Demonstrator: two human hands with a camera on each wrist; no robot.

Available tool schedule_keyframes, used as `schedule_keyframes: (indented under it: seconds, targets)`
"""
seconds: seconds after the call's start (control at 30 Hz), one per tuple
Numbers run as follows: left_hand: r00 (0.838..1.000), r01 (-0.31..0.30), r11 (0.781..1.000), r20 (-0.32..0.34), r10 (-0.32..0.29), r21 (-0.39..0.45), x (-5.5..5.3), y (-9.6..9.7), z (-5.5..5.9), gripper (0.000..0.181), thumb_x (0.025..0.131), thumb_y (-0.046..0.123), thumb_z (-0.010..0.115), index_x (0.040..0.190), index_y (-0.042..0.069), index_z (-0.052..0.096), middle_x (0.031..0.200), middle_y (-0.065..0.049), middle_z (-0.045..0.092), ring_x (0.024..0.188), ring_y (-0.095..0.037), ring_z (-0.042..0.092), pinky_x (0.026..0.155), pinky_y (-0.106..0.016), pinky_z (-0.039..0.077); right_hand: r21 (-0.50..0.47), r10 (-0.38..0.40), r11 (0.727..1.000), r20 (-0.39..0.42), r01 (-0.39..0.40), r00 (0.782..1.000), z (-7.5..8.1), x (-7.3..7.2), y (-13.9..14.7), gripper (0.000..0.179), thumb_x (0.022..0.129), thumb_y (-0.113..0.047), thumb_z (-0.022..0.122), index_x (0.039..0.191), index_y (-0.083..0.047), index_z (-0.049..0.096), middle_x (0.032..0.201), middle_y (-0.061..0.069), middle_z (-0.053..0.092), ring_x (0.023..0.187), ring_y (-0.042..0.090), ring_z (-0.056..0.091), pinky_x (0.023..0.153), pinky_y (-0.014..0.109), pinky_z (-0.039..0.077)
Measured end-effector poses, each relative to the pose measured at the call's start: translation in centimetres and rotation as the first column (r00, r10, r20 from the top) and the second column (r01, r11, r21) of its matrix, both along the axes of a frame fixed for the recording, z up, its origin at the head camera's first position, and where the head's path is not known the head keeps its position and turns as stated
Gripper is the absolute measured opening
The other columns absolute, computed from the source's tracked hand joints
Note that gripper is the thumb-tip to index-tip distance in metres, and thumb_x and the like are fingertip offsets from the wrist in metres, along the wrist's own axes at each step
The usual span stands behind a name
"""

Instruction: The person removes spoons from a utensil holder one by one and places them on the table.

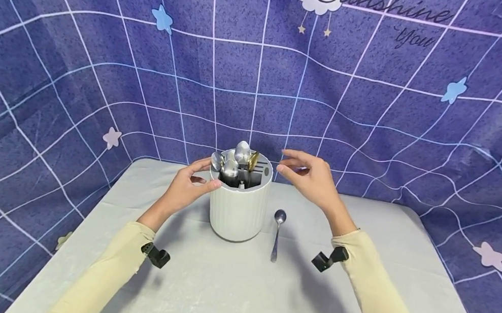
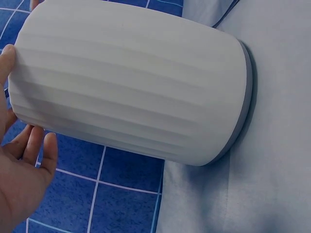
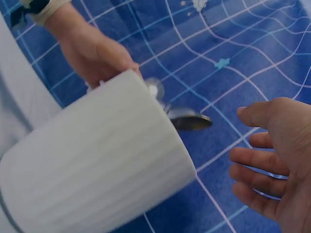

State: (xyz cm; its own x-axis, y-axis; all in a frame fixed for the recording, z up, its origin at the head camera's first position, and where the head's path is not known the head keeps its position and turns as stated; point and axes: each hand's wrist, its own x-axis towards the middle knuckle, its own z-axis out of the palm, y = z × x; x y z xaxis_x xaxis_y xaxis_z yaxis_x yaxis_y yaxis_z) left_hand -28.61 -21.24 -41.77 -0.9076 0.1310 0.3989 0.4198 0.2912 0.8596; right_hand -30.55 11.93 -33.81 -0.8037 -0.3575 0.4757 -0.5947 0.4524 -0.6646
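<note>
White holder [image 1: 236, 216] | spoons [image 1: 242, 153] inside | left grip [image 1: 188, 185] touching holder | loose spoon [image 1: 279, 216] outside

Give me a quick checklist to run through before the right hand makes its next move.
1. White holder upright on the table: ok.
2. Left hand at the holder's rim: ok, thumb at the front.
3. Left hand steadying it firmly: cannot tell; pressure doesn't show.
4. Right hand empty and apart from the holder: ok.
5. Every spoon in the holder: not ok; several stand bowl-up inside, but a loose spoon lies on the table to the holder's right.
6. Room at the bottom of the compartments: cannot tell; their depths are hidden.
</note>
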Motion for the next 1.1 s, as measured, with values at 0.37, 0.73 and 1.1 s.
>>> schedule_keyframes:
  seconds: [0.37,0.73,1.1]
  targets:
    - [1.000,-0.004,1.000,-0.006,0.004,-0.011,0.2,-0.1,-0.1,0.068,0.089,0.017,0.080,0.149,0.002,0.051,0.153,-0.013,0.049,0.132,-0.029,0.052,0.092,-0.026,0.053,-0.032,-0.002,0.999,-0.006,0.002,1.000,0.0,-0.3,-3.7,0.045,0.092,-0.035,0.078,0.131,-0.014,0.070,0.102,0.001,0.079,0.088,0.019,0.073,0.095,0.055,0.053]
    - [1.000,0.002,1.000,0.009,-0.002,-0.002,0.3,0.0,0.0,0.067,0.090,0.017,0.080,0.148,0.003,0.052,0.155,-0.010,0.049,0.133,-0.027,0.052,0.092,-0.025,0.053,-0.004,-0.033,0.999,-0.038,0.032,0.999,-1.1,-1.0,-5.3,0.048,0.089,-0.036,0.080,0.128,-0.008,0.071,0.098,0.005,0.079,0.085,0.024,0.075,0.058,0.030,0.054]
    - [1.000,-0.001,1.000,-0.007,0.001,-0.001,0.2,0.1,0.1,0.067,0.090,0.015,0.080,0.149,0.002,0.051,0.153,-0.013,0.050,0.132,-0.029,0.052,0.093,-0.031,0.053,0.009,-0.088,0.996,-0.024,0.089,0.996,-1.1,-0.9,-6.2,0.047,0.088,-0.032,0.083,0.124,-0.005,0.072,0.096,0.004,0.079,0.089,0.024,0.075,0.066,0.034,0.058]
